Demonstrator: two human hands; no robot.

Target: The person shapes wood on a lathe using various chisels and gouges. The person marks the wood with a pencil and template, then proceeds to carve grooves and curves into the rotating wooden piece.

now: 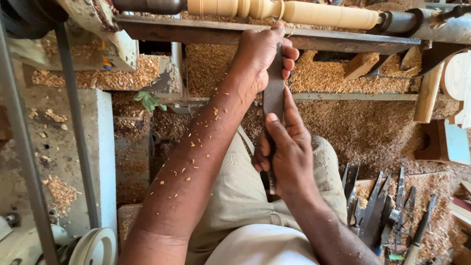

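Pale yellow wood, a turned spindle (294, 12) with beads and a long taper, lies across the top of the view, mounted in a lathe. Just beyond the fingers of the left hand (262, 51), a flat dark chisel (274, 93) reaches up to the spindle; its tip meets the wood near a narrow groove. The left hand is closed around the upper blade, its fingers curled over the steel and pressed against the dark metal tool rest (343, 41). Nearer the body, the right hand (287, 154) is closed tight around the lower end of the chisel, thumb laid along the blade.

Wood chips cling to the left forearm. Sawdust (353, 132) lies thick below the hands. To the right of the right hand's fingers, a cluster of spare chisels (387, 211) rests on the bench.

The risks, as a judgement: the left fingers sit very close to the spindle, so a slip could carry them into it. If the edge digs in, the chisel could jerk back toward the lap. Bare forearms and loose chips add to the hazard, and chips may fly toward the face.
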